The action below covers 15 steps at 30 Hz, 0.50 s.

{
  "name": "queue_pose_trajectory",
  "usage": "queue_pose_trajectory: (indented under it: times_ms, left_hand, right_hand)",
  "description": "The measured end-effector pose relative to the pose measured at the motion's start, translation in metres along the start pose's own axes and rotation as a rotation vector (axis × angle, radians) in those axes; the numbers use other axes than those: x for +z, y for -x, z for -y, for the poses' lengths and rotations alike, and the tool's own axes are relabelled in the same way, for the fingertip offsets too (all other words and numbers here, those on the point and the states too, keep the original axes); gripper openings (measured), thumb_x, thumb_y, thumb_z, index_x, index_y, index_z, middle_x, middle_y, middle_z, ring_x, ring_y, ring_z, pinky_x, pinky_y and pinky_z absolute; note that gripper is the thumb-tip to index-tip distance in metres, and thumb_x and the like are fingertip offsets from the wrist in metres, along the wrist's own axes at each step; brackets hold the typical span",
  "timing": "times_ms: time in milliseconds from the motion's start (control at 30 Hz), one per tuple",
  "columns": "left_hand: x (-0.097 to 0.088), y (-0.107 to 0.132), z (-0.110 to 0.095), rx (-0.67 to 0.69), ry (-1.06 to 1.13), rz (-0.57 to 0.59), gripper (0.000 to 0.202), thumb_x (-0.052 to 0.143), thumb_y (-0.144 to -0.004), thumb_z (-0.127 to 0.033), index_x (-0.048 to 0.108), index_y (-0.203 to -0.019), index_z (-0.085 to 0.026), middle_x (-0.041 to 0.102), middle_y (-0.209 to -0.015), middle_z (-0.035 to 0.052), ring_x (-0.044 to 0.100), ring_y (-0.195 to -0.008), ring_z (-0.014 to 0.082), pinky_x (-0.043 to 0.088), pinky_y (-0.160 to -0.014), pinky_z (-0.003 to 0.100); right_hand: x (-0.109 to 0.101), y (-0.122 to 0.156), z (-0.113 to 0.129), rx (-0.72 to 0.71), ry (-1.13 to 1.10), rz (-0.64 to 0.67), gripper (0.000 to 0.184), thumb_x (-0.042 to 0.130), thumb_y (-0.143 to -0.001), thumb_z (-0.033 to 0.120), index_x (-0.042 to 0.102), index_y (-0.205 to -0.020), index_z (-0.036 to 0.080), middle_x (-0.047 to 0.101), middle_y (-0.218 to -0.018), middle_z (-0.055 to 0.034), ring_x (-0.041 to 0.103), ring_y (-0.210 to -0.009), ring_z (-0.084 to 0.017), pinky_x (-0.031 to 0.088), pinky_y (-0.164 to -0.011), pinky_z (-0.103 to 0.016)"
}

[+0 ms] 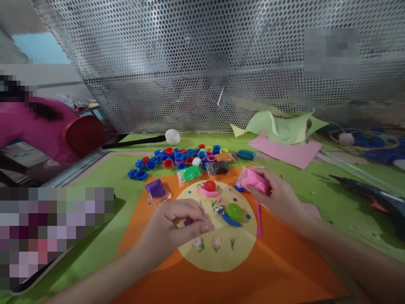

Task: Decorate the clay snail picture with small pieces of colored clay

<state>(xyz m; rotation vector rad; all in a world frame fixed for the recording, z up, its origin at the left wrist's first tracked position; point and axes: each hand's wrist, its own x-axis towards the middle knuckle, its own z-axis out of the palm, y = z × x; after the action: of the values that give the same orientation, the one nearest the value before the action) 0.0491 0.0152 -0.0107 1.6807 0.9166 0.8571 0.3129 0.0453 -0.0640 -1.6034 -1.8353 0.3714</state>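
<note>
My right hand (275, 190) grips a clear packet of pink modelling clay (257, 180) near the upper right of an orange sheet (164, 278). Over the pale yellow paper circle (218, 261), the fingers of my left hand (180, 223) are pinched together; whatever they hold, if anything, is too small to make out. On the circle lie a blue clay snail (229, 217) with a green bottle-cap shell (234, 211) and a pink snail (210, 192) with a red cap (209, 185). Small clay flowers (216, 242) run along the lower part. My left hand partly hides something purple.
Packets of purple (155, 188), green (190, 173), black (218, 167) and teal clay (246, 154) lie behind, beside many bottle caps (179, 156). A pink tool (259, 219) lies right. A glue gun (373, 194) is farther right. A perforated metal panel (177, 63) rises behind. A person in pink sits left.
</note>
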Motion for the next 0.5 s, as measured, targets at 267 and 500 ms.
queue_pose_trajectory:
  times_ms: [267, 500]
  left_hand:
    - [0.0044, 0.0011, -0.0004, 0.048, -0.135, 0.181, 0.017, 0.053, -0.086, -0.022, 0.069, -0.083, -0.02, 0.07, -0.076, 0.0034, 0.061, -0.073, 0.0146, 0.048, -0.066, 0.023]
    - [0.0052, 0.0068, 0.0003, 0.124, -0.305, 0.227, 0.028, 0.033, -0.091, -0.023, 0.046, -0.067, -0.018, 0.055, -0.073, 0.0031, 0.054, -0.072, 0.0145, 0.045, -0.069, 0.026]
  right_hand:
    - [-0.0007, 0.0006, 0.0015, -0.018, 0.013, 0.005, 0.033, 0.054, -0.083, 0.038, 0.051, -0.113, 0.024, 0.064, -0.101, -0.0042, 0.061, -0.082, -0.025, 0.047, -0.075, -0.038]
    - [0.0018, 0.0008, 0.0014, -0.035, 0.022, -0.007, 0.034, 0.053, -0.084, 0.04, 0.05, -0.114, 0.023, 0.063, -0.104, -0.0064, 0.059, -0.091, -0.028, 0.047, -0.077, -0.04]
